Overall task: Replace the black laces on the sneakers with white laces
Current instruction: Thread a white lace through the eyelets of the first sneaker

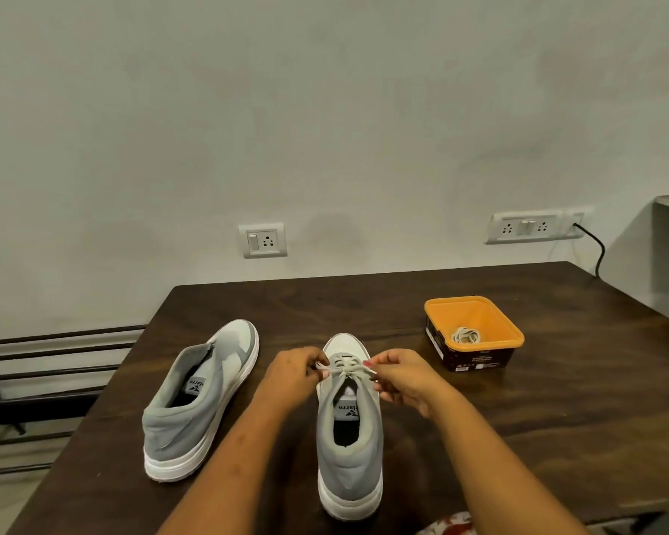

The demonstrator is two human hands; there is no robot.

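Two grey sneakers with white soles stand on the dark wooden table (pixel 557 418), heels toward me. The sneaker (pixel 349 430) in front of me carries a pale lace (pixel 346 368) across its eyelets. My left hand (pixel 298 372) pinches the lace's left end beside the tongue. On the other side, my right hand (pixel 400 376) pinches the right end. The two ends are pulled apart sideways. The other sneaker (pixel 199 395) stands to the left with no lace visible on it. No black lace is in view.
An orange tub (pixel 474 332) with dark sides stands at the right of the table and holds a coiled pale lace (pixel 466 335). Wall sockets (pixel 262 240) sit behind the table, with a black cable at the right. A dark metal rack (pixel 47 380) stands at the left.
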